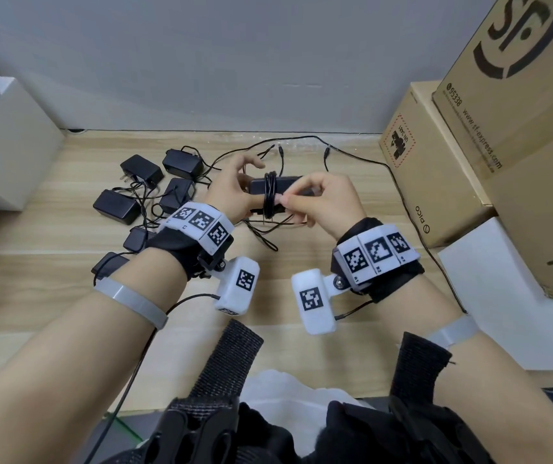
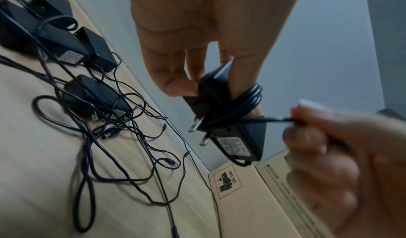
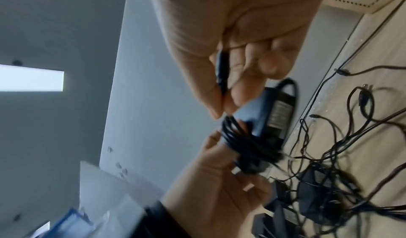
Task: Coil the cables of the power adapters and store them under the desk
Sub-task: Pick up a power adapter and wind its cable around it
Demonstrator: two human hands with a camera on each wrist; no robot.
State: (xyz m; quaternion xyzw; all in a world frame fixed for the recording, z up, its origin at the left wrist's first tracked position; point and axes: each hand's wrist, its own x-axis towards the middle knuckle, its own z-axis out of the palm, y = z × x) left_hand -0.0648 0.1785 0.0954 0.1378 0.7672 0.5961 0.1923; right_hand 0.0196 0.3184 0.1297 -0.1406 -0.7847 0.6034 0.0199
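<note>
While the end of the cable [image 2: 274, 119] is pinched between the thumb and fingers of the right hand [image 1: 327, 204], the adapter [image 2: 230, 120] is held up over the floor [image 1: 301, 279], clamped in the curled fingers of the left hand [image 1: 231, 192]. Several loops of cable are already wound tight around the middle of the adapter. Only a short end is left, so this one is judged to be nearly done. On the floor to the left, more adapters [image 1: 141, 189] are lying in a heap, and their loose cables [image 2: 98, 137] are tangled together. None of these is coiled yet. Boxes [image 1: 469, 145] are stacked on the right. Most of the job is judged to be left, and nothing is seen put away yet.
</note>
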